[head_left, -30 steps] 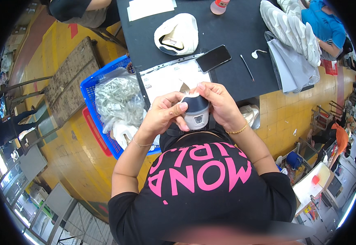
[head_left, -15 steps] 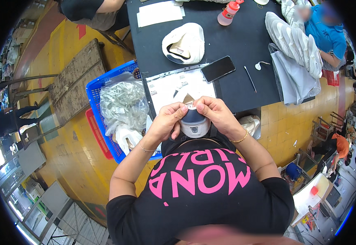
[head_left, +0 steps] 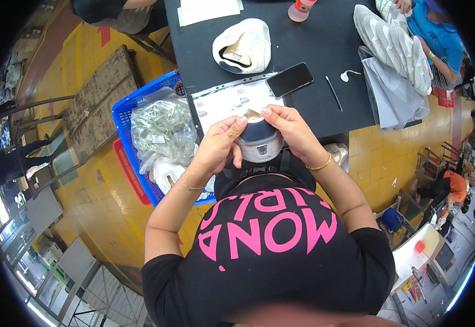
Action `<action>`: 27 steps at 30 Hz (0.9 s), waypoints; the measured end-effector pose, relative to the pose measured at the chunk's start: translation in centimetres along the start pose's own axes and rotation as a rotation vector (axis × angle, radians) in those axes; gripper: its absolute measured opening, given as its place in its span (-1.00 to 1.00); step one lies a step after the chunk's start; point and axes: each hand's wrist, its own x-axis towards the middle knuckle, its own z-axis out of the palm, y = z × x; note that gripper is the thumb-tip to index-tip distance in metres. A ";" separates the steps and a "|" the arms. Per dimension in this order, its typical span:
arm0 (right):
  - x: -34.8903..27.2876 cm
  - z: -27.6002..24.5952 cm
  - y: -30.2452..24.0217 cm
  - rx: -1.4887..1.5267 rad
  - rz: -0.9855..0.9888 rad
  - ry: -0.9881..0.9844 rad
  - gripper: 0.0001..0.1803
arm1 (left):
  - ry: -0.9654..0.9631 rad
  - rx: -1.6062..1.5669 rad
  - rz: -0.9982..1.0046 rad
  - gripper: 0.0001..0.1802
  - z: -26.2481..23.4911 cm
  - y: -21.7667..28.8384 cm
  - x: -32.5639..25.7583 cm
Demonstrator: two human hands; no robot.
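Note:
A white shoe upper (head_left: 261, 152) with a dark collar is held close against my waist, its heel end facing me. At its left side my left hand (head_left: 221, 143) pinches the collar edge between thumb and fingers. My right hand (head_left: 293, 131) pinches the opposite side of that edge, thumb on top. The toe end is largely hidden behind the hands. Beyond it, a second white shoe upper (head_left: 255, 48) with a dark lining lies on the black table (head_left: 314, 117). White printed sheets (head_left: 210, 102) lie at the near table edge, just past my hands.
A phone (head_left: 290, 80), a thin pen-like tool (head_left: 334, 94) and a pink bottle (head_left: 300, 11) are on the table. White soles (head_left: 393, 52) are piled at the right. At left stands a blue basket (head_left: 126, 117) with bagged parts. A co-worker (head_left: 433, 32) sits at far right.
Both hands and the held shoe upper have shifted slightly within the view, and the collar opening shows more between my thumbs. The whole table scene sits a little higher in the view.

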 end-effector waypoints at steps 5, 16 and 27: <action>0.7 0.0 1.8 0.043 -0.024 0.089 -0.68 | 0.062 0.097 0.071 -0.62 0.0 -0.4 0.3; 1.0 0.8 1.9 -0.213 -0.131 0.067 -0.71 | 0.091 0.248 0.158 -0.66 -1.2 -2.0 1.0; 1.0 0.5 1.6 -0.124 -0.114 -0.016 -0.62 | 0.031 0.219 0.126 -0.69 -1.7 -1.8 0.5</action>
